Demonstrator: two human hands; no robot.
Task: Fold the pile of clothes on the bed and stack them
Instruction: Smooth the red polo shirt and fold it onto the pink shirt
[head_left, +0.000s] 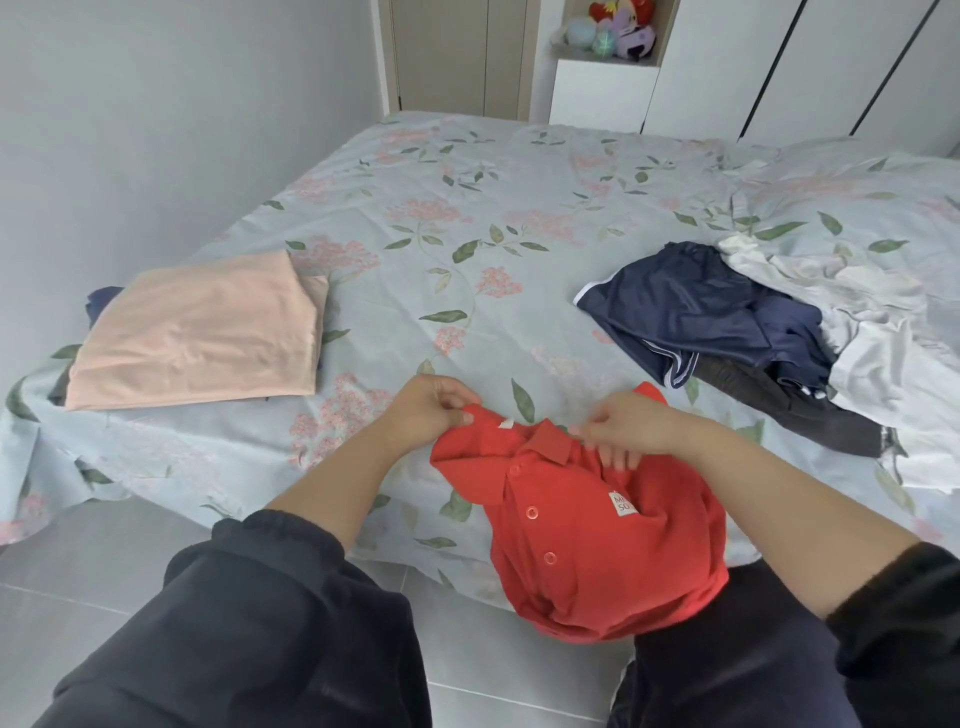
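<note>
A person's left hand (436, 410) pinches one shoulder of a red polo shirt (582, 535) while the right hand (623, 426) grips the cloth just right of the collar, both equally near. The shirt lies at the bed (467, 208) edge, collar on the sheet, its long axis running back toward the person, with the hem hanging over. Left of the shirt sits a folded peach garment (197, 332); to its right lies the unfolded pile (727, 322) of navy and white clothes. Far beyond the shirt, a wall niche (670, 31) holds plush toys (618, 26).
</note>
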